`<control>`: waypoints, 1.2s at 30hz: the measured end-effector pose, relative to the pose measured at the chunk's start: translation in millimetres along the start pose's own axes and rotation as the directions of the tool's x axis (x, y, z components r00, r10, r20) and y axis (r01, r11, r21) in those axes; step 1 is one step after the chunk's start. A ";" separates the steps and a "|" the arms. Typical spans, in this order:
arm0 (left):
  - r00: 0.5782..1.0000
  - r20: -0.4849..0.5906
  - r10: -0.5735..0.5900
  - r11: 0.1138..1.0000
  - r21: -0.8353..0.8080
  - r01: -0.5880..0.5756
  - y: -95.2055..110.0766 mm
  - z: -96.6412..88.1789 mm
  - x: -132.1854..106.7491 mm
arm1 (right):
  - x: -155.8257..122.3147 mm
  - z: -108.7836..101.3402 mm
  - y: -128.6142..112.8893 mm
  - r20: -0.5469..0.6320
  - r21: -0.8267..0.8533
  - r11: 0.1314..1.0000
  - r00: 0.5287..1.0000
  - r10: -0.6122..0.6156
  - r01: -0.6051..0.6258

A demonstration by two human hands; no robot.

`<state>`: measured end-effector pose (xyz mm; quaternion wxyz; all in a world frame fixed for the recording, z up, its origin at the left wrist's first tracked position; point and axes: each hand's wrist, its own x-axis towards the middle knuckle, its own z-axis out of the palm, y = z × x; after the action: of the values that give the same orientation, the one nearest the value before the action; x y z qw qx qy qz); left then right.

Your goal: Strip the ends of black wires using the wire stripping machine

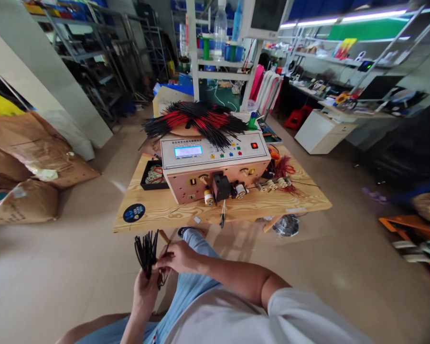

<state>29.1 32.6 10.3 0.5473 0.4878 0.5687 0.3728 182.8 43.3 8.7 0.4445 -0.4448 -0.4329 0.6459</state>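
Gathering black cut wires [146,253] upright in your left hand [145,295], grip clamped low so the ends fan free; your right hand [177,256] pinches at the strands, grip together.

The wires [146,253] are thin and black, with a smooth plastic sheath. The desk [154,215] is pale, grainy wood with a light gloss. The machine [189,188] has a satin, coppery metal front and a smooth panel [215,150]. The sacks [25,203] are creased brown paper; the floor [57,277] is smooth, faintly shiny tile.
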 end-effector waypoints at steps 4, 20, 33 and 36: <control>0.998 0.060 0.034 0.999 -0.031 -0.032 4.9 10.8 -6.0 | 10.2 -7.6 1.3 -0.091 0.008 0.999 0.995 -0.043 0.044; 0.997 0.027 -0.067 0.985 -0.155 0.070 -17.3 2.9 -19.9 | 61.2 -57.6 5.5 -0.592 0.350 0.919 0.803 0.065 0.183; 0.998 -0.031 -0.048 0.915 -0.403 0.032 -17.5 0.2 -13.7 | 69.6 -36.1 19.0 -0.538 0.333 0.922 0.843 0.016 0.196; 0.998 -0.067 -0.009 0.911 -0.412 -0.019 -18.1 -2.8 -10.9 | 51.8 -23.0 36.7 -0.488 0.221 0.967 0.873 -0.002 0.126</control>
<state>22.9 17.9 -3.9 0.6174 0.3499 0.4943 0.5021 187.1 88.3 -41.4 0.6114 -0.5186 -0.2392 0.5477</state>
